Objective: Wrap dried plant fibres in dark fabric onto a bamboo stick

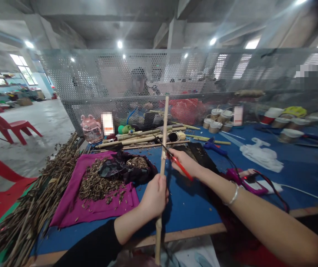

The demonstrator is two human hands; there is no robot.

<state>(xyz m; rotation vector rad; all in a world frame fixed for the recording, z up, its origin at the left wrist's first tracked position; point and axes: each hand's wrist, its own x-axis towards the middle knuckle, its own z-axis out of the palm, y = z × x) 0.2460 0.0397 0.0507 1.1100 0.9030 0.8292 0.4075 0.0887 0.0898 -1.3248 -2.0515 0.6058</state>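
Note:
My left hand (153, 195) is wrapped round a pale bamboo stick (165, 126), holding it nearly upright over the table's front edge. Red-handled scissors (181, 167) are in my right hand (183, 162), which wears a bracelet at the wrist. Their dark blades lie against the stick at a node, above my left fist; I cannot tell how far apart they are. To the left, a magenta cloth (72, 200) carries a heap of dry brown plant pieces (95, 185) and a crumpled dark bag (114, 167).
Bamboo sticks (136, 141) lie across the blue table (186, 218) before a perforated metal screen (103, 81). A blue glue gun (214, 147), a white plastic bag (261, 154) and paper cups (225, 115) are rightward. Dry stalks (28, 207) are piled left. A person's hand shows at far right.

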